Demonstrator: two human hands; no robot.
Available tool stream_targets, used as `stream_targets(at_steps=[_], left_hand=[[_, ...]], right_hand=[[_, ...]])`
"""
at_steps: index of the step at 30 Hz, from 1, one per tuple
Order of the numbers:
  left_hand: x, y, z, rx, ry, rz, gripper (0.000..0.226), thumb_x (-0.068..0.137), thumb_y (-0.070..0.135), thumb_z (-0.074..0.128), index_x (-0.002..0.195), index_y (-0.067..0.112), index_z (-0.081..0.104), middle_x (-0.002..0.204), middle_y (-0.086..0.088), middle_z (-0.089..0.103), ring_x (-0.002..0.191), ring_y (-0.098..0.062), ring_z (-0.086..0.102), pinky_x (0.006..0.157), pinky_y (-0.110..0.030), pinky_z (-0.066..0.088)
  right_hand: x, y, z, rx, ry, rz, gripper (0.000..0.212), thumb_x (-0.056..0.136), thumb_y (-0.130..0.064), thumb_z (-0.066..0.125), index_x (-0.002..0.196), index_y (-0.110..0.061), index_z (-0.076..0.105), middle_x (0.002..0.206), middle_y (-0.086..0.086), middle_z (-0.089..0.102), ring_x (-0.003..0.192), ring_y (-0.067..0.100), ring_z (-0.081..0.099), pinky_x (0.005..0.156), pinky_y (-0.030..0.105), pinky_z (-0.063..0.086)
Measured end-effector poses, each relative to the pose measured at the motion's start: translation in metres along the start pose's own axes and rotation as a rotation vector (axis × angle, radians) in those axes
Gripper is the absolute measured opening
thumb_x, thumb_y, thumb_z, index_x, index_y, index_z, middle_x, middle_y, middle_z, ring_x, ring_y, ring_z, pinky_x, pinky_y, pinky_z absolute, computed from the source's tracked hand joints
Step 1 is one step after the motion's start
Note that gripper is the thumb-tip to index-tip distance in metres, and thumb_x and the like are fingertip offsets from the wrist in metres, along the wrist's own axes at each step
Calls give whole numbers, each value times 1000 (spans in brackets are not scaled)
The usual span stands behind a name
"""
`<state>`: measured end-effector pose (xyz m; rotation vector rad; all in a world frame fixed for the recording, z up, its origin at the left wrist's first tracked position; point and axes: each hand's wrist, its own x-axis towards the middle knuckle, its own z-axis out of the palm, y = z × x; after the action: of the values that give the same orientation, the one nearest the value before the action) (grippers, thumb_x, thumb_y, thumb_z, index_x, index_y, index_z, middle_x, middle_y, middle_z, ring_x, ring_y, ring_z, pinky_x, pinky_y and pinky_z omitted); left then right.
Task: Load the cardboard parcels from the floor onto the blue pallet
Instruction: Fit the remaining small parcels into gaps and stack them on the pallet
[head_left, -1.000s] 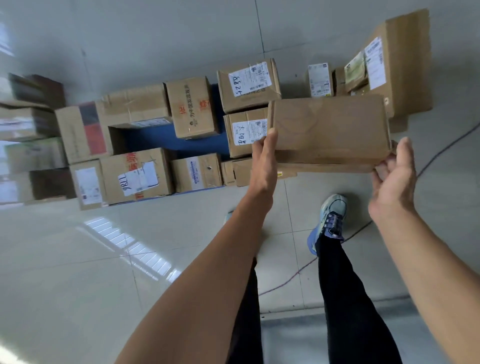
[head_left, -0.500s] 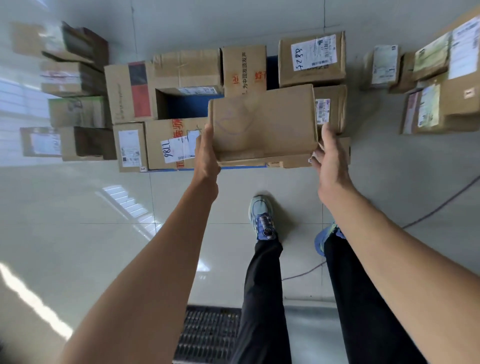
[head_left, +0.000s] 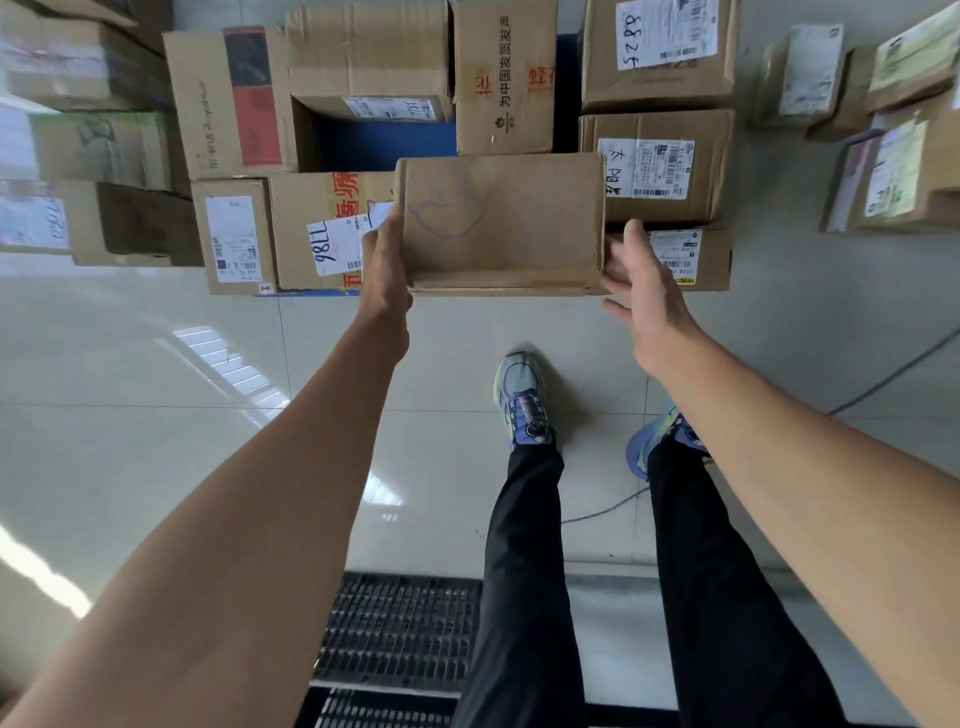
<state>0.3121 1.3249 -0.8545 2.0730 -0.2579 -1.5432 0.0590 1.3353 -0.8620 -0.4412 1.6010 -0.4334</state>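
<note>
Cardboard parcel now lower and nearer than half a second ago, at the blue pallet's near edge among labelled boxes. Pallet mostly hidden under them. Left hand grip curls round the parcel's left end, fingertips hidden; right hand has come off, fingers spread beside the right end, contact unclear.

One head-worn view looks steeply down, close over the pallet and tiled floor.
</note>
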Motion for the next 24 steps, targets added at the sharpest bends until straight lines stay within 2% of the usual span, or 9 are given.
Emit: stream_targets(at_steps=[3, 6, 7, 9, 12, 17, 20, 22, 24], left_hand=[[8, -6, -1, -12, -8, 4, 40, 100, 64, 47, 130, 38, 44, 141, 3, 48, 134, -27, 46, 95, -43, 36], [17, -14, -3, -25, -22, 15, 50, 100, 63, 48, 141, 36, 40, 152, 1, 43, 139, -28, 43, 99, -45, 35], [19, -17, -4, -28, -26, 15, 54, 100, 62, 48, 146, 35, 37, 156, 1, 41, 140, -28, 41, 101, -47, 35], [22, -21, -4, -30, -35, 14, 57, 101, 62, 47, 148, 34, 34, 159, 0, 38, 143, -28, 40, 102, -48, 33], [24, -27, -5, -19, -56, 15, 48, 102, 62, 46, 140, 35, 35, 156, -1, 40, 142, -28, 40, 103, -51, 33], [24, -28, -6, -24, -81, 31, 41, 104, 61, 42, 135, 37, 32, 160, -3, 38, 143, -28, 38, 101, -50, 32], [25, -25, -9, -11, -111, 38, 39, 104, 61, 39, 134, 38, 32, 160, -2, 39, 145, -28, 38, 101, -50, 31], [28, -23, -11, 9, -114, 42, 44, 104, 62, 38, 138, 35, 34, 159, -2, 40, 144, -28, 39, 102, -51, 32], [31, -22, -13, 25, -108, 38, 58, 104, 64, 37, 151, 29, 35, 161, -3, 40, 145, -27, 39, 106, -53, 33]], right_hand=[[7, 3, 3, -12, 7, 9, 66, 104, -64, 33, 150, -19, 49, 143, -4, 59, 123, 10, 57, 109, 39, 40], [14, 4, 6, -13, 19, 16, 64, 104, -64, 34, 149, -21, 50, 121, -12, 64, 116, 7, 59, 109, 40, 41], [16, 5, 7, -19, 24, 17, 65, 104, -64, 34, 149, -21, 50, 123, -11, 63, 117, 8, 59, 109, 41, 41], [19, 7, 8, -42, 22, 13, 66, 103, -66, 33, 150, -22, 50, 139, -5, 60, 121, 10, 58, 109, 42, 42], [21, 10, 9, -72, 24, 12, 67, 103, -66, 31, 151, -23, 49, 150, -1, 55, 125, 11, 57, 108, 43, 43], [22, 13, 12, -76, 28, 9, 65, 103, -66, 31, 151, -25, 49, 148, -3, 56, 123, 11, 57, 106, 42, 44], [24, 13, 12, -77, 17, 1, 62, 104, -66, 31, 147, -27, 52, 132, -10, 63, 115, 5, 60, 104, 40, 44], [25, 13, 12, -76, 9, 3, 62, 104, -65, 31, 146, -26, 53, 125, -11, 64, 112, 3, 61, 104, 40, 44], [26, 13, 12, -76, 3, 4, 63, 104, -65, 31, 147, -24, 53, 130, -8, 63, 115, 6, 61, 106, 41, 43]])
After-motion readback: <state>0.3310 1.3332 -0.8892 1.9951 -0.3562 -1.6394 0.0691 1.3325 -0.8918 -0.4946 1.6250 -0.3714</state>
